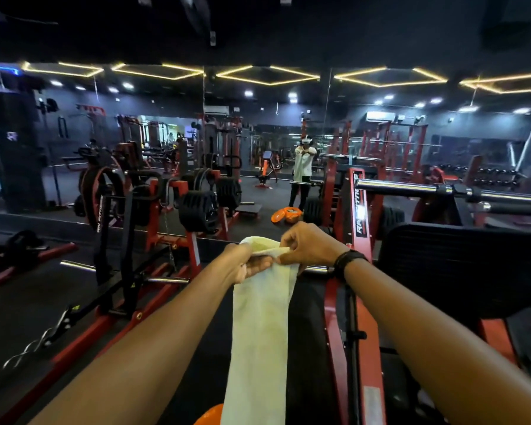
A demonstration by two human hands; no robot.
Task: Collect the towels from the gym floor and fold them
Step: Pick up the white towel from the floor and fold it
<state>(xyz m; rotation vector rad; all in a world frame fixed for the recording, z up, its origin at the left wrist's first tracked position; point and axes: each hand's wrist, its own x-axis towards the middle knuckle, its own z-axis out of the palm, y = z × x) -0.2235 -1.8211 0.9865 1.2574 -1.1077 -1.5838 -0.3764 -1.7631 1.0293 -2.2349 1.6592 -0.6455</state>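
The left hand (245, 261) and the right hand (307, 244) were up in front of the person, close together. Both pinched the top edge of a pale yellow towel (259, 326). The fingers of each hand were curled around the cloth. The right wrist wore a dark band (347, 261). The towel hung down long and narrow between the two arms, all the way to the bottom of the view. It looked folded over on itself, though the folds were hard to make out.

Just to the right stood a red machine (357, 228) with a shiny bar (417, 189). To the left was a rack of black weight plates (198, 211). Farther off, a big mirror (264, 142) showed the person holding the towel (small and far away). An orange thing (285, 215) lay on the floor near the mirror.
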